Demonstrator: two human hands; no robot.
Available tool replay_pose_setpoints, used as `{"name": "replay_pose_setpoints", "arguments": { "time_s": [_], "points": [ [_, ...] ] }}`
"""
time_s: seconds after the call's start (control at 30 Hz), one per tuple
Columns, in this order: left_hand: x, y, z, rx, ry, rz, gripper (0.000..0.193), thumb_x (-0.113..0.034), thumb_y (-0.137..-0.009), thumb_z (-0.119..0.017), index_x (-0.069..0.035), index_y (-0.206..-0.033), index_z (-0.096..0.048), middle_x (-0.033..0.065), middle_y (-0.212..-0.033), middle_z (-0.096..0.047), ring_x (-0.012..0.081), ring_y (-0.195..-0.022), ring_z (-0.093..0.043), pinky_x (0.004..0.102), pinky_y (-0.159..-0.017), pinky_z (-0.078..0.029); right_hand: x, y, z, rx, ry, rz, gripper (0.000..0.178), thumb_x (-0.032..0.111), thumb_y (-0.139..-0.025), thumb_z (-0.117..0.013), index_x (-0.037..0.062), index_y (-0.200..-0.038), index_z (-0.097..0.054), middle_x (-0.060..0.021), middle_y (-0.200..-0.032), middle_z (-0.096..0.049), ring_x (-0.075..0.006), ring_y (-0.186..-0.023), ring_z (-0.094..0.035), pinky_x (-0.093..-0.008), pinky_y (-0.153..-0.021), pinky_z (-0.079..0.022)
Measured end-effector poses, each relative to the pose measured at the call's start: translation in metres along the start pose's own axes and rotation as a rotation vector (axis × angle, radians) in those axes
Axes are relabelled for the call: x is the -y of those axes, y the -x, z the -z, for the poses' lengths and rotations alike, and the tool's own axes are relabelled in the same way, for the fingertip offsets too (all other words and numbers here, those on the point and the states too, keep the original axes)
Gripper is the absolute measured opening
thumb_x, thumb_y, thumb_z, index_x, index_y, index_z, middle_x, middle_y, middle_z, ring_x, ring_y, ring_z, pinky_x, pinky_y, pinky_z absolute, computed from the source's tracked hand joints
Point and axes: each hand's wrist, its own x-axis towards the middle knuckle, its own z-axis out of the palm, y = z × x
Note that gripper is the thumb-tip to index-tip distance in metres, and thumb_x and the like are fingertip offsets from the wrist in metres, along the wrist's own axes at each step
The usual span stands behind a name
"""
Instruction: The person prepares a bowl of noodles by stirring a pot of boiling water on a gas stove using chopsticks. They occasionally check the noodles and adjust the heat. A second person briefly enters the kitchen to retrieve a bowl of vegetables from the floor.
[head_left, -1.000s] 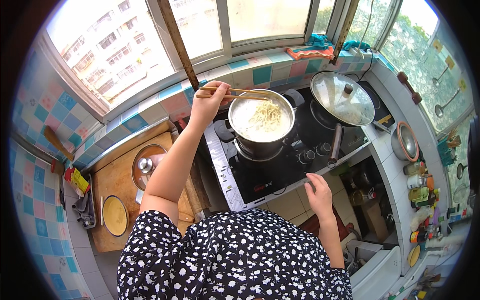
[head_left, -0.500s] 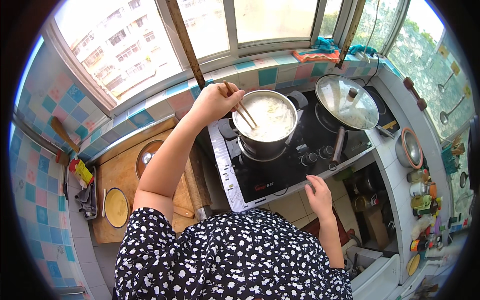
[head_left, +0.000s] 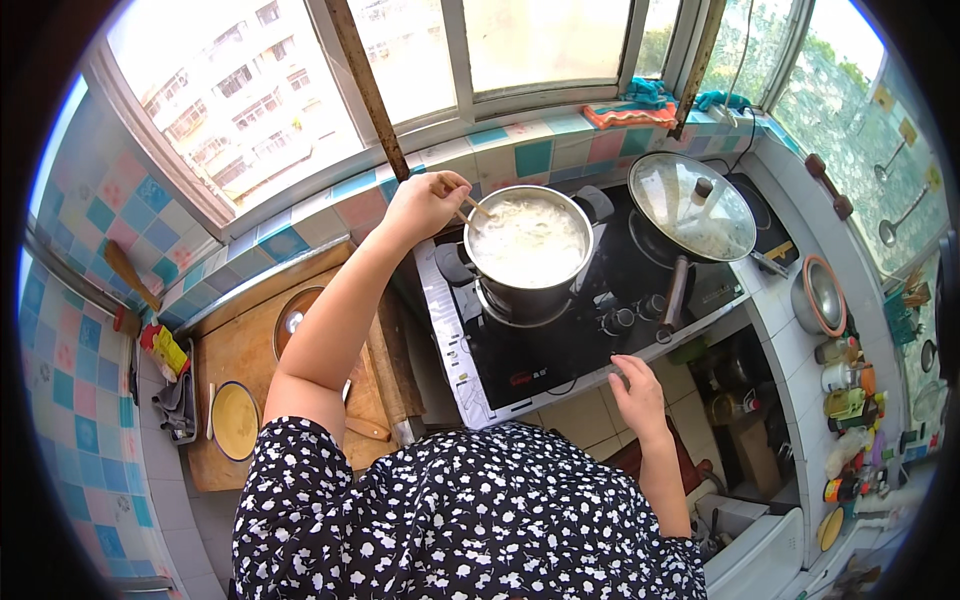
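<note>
A pair of wooden chopsticks [head_left: 479, 209] is gripped in my left hand [head_left: 428, 207], beside the upper left rim of a steel pot [head_left: 522, 299]. Their tips reach over the rim into white, cloudy, foamy liquid [head_left: 532, 240]; pale strands seem to lie in it, though I cannot make them out clearly. The pot stands on the left part of a black cooktop [head_left: 505, 362]. My right hand [head_left: 637, 394] hangs in front of the cooktop's near edge, holding nothing, its fingers loosely apart.
Right of the pot sits a wok with a glass lid [head_left: 680, 215], its handle [head_left: 677, 290] pointing toward me. On the left, a wooden board [head_left: 228, 352] bears a yellow bowl [head_left: 236, 422] and a wooden-handled knife [head_left: 366, 428]. Several jars [head_left: 838, 378] line the right counter.
My left hand has shifted a little left and down. The chopsticks have drawn back from the pot's middle to its upper left side. My right hand has barely moved.
</note>
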Motion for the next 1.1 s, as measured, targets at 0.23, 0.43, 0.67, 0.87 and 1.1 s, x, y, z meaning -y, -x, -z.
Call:
{"name": "replay_pose_setpoints", "arguments": {
  "time_s": [0.23,0.43,0.67,0.87,1.1],
  "points": [
    [0.051,-0.020,-0.026,0.185,0.500,0.396,0.023,-0.020,-0.087,-0.057,-0.001,-0.096,-0.065,0.0072,-0.081,-0.066,0.0149,-0.069,-0.065,0.0226,-0.061,-0.053,0.006,0.005,-0.002,-0.007,0.011,-0.012,0.027,0.011,-0.080,-0.060,0.0029,-0.105,-0.060,-0.0110,-0.107,-0.059,-0.0289,-0.098,-0.056,-0.0353,-0.083,-0.046],
    [0.061,-0.021,-0.050,0.117,0.794,0.536,0.023,-0.022,-0.090,-0.055,-0.002,-0.090,-0.064,0.0092,-0.084,-0.066,0.0169,-0.073,-0.066,0.0202,-0.064,-0.054,0.001,0.011,-0.010,-0.014,0.018,-0.032,0.027,0.012,-0.079,-0.061,0.0040,-0.105,-0.061,-0.0109,-0.107,-0.059,-0.0289,-0.098,-0.056,-0.0357,-0.084,-0.046],
    [0.038,-0.002,-0.037,-0.120,0.895,0.390,0.022,-0.023,-0.091,-0.053,-0.003,-0.096,-0.062,0.0079,-0.087,-0.064,0.0169,-0.078,-0.066,0.0221,-0.065,-0.053,-0.013,0.005,-0.016,0.027,-0.009,-0.106,0.027,0.013,-0.080,-0.060,0.0049,-0.106,-0.061,-0.0106,-0.108,-0.059,-0.0288,-0.098,-0.057,-0.0351,-0.085,-0.046],
    [0.004,0.062,-0.009,-0.292,0.744,0.069,0.022,-0.021,-0.091,-0.055,-0.002,-0.096,-0.062,0.0059,-0.084,-0.064,0.0143,-0.075,-0.065,0.0211,-0.065,-0.051,-0.036,-0.014,-0.018,-0.002,-0.041,-0.238,0.028,0.014,-0.081,-0.060,0.0049,-0.107,-0.060,-0.0110,-0.108,-0.059,-0.0286,-0.098,-0.057,-0.0350,-0.084,-0.046],
    [0.013,0.146,-0.006,-0.558,1.138,0.256,0.022,-0.023,-0.092,-0.051,-0.003,-0.098,-0.060,0.0084,-0.088,-0.064,0.0189,-0.079,-0.066,0.0232,-0.065,-0.054,-0.081,-0.063,-0.045,-0.110,0.026,-0.174,0.055,0.013,-0.078,-0.065,0.0041,-0.127,-0.042,-0.0136,-0.127,-0.045,-0.0334,-0.117,-0.043,-0.0389,-0.095,-0.039]
  ]
}}
